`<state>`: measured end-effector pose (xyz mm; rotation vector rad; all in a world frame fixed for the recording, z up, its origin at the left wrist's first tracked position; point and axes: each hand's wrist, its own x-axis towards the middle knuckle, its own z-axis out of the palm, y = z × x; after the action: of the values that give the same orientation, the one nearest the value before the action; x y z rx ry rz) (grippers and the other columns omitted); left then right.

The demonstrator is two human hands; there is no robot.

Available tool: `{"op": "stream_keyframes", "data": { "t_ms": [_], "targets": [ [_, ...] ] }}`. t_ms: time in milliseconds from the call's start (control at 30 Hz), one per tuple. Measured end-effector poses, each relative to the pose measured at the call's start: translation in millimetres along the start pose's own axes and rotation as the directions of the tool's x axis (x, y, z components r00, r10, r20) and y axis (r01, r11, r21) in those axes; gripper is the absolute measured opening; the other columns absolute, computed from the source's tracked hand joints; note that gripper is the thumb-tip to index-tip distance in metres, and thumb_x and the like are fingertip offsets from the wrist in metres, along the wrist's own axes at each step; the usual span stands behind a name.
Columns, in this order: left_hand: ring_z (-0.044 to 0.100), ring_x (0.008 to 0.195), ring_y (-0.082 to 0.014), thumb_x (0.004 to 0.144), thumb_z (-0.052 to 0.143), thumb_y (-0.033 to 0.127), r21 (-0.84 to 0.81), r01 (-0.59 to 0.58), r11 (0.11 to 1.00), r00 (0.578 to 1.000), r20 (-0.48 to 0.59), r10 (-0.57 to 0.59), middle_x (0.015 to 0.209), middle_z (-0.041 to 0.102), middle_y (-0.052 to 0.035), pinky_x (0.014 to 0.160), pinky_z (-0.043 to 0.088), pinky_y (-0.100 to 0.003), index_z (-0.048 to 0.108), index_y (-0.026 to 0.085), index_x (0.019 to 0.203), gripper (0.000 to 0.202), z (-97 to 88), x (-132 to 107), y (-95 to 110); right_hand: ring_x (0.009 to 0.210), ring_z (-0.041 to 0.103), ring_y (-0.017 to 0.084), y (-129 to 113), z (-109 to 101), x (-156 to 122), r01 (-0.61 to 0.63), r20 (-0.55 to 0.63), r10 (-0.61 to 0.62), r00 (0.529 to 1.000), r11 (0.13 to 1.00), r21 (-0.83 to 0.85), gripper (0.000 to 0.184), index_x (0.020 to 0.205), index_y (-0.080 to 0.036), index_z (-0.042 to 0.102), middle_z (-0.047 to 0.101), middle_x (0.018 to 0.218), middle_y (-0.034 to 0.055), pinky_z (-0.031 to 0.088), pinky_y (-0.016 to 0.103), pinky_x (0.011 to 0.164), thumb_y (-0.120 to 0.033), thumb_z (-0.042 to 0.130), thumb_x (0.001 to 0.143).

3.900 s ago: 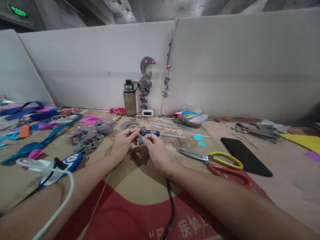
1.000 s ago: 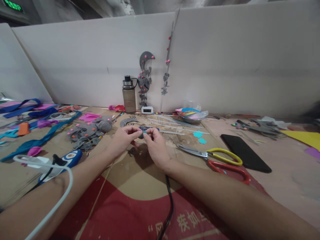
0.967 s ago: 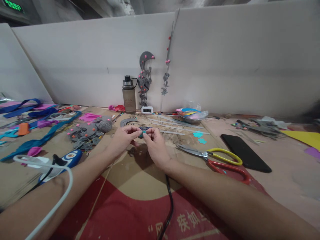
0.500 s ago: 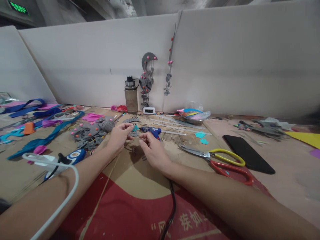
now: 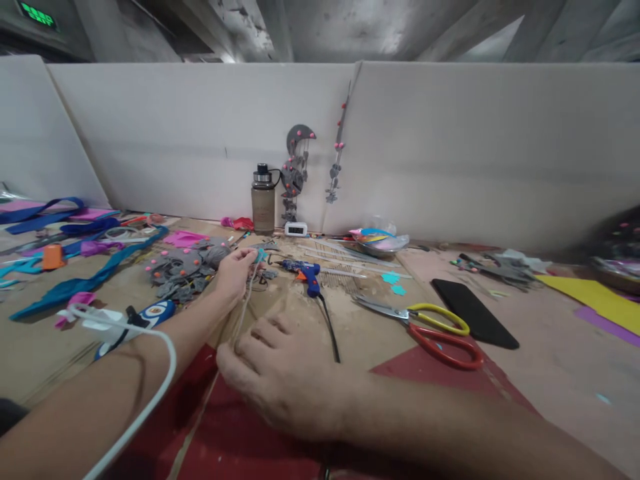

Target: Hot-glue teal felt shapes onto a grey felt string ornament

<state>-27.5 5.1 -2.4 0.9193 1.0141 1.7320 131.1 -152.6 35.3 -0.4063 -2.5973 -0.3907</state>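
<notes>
My left hand pinches a small teal felt flower at its fingertips. From there a thin grey string runs down toward me to my right hand, whose curled fingers are closed on it; the fingertips themselves are partly hidden. Just beyond the right hand lies a blue hot glue gun with an orange trigger, its black cord trailing forward. Two more teal flowers rest flat on the cardboard. Scissors with one yellow and one red handle lie to the right, blades parted.
A black phone lies beside the scissors. Grey felt pieces with pompoms sit left of my left hand. A bottle, a small clock and a filled bowl stand at the back. A white cable crosses my left forearm.
My right hand has drawn back toward me, away from the left, and the string now stretches between them. The left hand stays near its place with the teal flower. The view has tilted up.
</notes>
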Motion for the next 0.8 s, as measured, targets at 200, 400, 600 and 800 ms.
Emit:
{"op": "stream_keyframes", "data": {
  "t_ms": [200,400,600,800],
  "targets": [
    [0.056,0.06,-0.0087,0.05,0.078,0.026,-0.054,-0.021,0.998,1.0,0.006,0.021,0.065,0.059,0.0011,0.064,0.053,-0.025,0.059,0.013,0.063,0.026,-0.5,-1.8,5.9,0.078,0.057,0.018,-4.9,-38.6,-7.2,0.182,-0.117,-0.154,0.981,0.943,0.278,0.03,0.112,-0.021,0.058,0.067,0.089,0.0037,0.044,0.035,0.071,-0.026,0.041,0.088],
    [0.056,0.065,-0.0094,0.051,0.079,0.029,-0.081,-0.053,0.995,0.996,0.071,0.059,0.068,0.059,0.0002,0.069,0.053,-0.027,0.062,0.013,0.065,0.028,0.9,-7.0,8.5,0.085,0.058,0.018,54.5,-4.8,-5.7,-0.468,-0.154,0.588,0.794,0.753,0.463,0.026,0.109,-0.021,0.056,0.064,0.098,0.0066,0.046,0.033,0.076,-0.026,0.042,0.088],
    [0.055,0.064,-0.0094,0.051,0.079,0.03,-0.069,-0.056,0.996,0.994,0.09,0.062,0.069,0.059,0.0007,0.07,0.053,-0.029,0.062,0.012,0.066,0.029,9.1,-13.9,10.5,0.096,0.057,0.028,117.9,51.1,-23.5,-0.882,0.071,0.883,0.463,0.452,0.131,0.038,0.105,-0.009,0.055,0.06,0.103,0.0196,0.043,0.04,0.082,-0.038,0.054,0.08],
    [0.057,0.06,-0.0116,0.06,0.074,0.035,0.168,-0.166,0.972,0.975,0.173,0.137,0.065,0.062,-0.0002,0.064,0.049,-0.026,0.064,0.014,0.069,0.025,9.7,-19.9,14.3,0.078,0.063,0.028,130.2,65.1,-26.1,-0.919,0.18,0.917,0.355,0.308,0.245,0.017,0.079,-0.013,0.06,0.065,0.083,0.0183,0.045,0.037,0.069,-0.026,0.063,0.067]
  ]
}}
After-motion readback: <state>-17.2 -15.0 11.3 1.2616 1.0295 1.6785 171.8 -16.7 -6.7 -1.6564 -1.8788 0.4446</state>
